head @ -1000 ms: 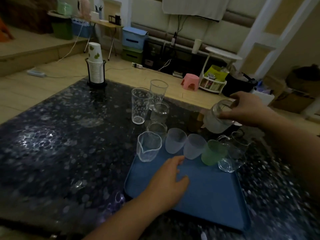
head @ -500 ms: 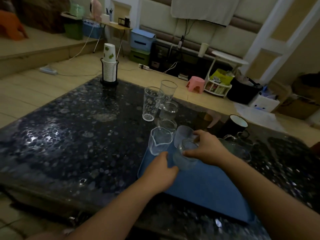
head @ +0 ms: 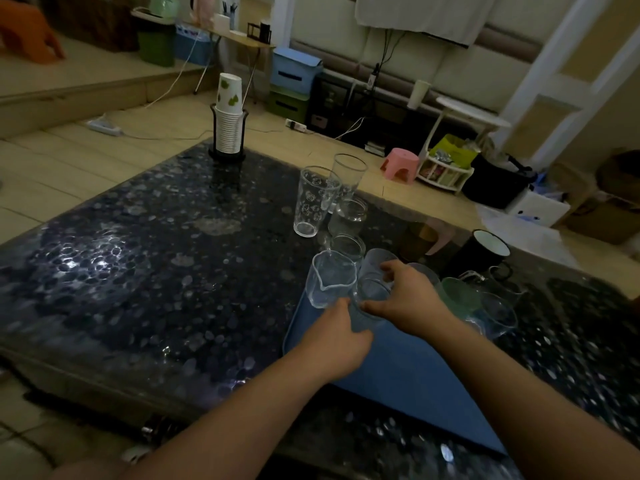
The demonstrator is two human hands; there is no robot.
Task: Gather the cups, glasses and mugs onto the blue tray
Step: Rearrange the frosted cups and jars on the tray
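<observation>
A blue tray (head: 408,386) lies on the dark speckled table. Along its far edge stand a clear spouted cup (head: 329,280), a frosted cup (head: 375,258), a green cup (head: 457,296) and a clear glass mug (head: 498,315). My right hand (head: 408,299) grips a small clear jar glass (head: 369,299) over the tray's far left part. My left hand (head: 337,337) touches the same glass from the near side. Off the tray stand two tall glasses (head: 313,202), (head: 348,174), two small jars (head: 348,216), (head: 348,247) and a black mug (head: 485,251).
A holder with stacked paper cups (head: 228,129) stands at the table's far left corner. The table's front edge (head: 104,372) runs close below my arms. Beyond the table are a pink stool (head: 400,164), storage boxes and cables on the floor.
My right hand carried the small jar glass from the right down to the tray's far left part. My left hand slid forward on the tray to meet it. The camera shifted left.
</observation>
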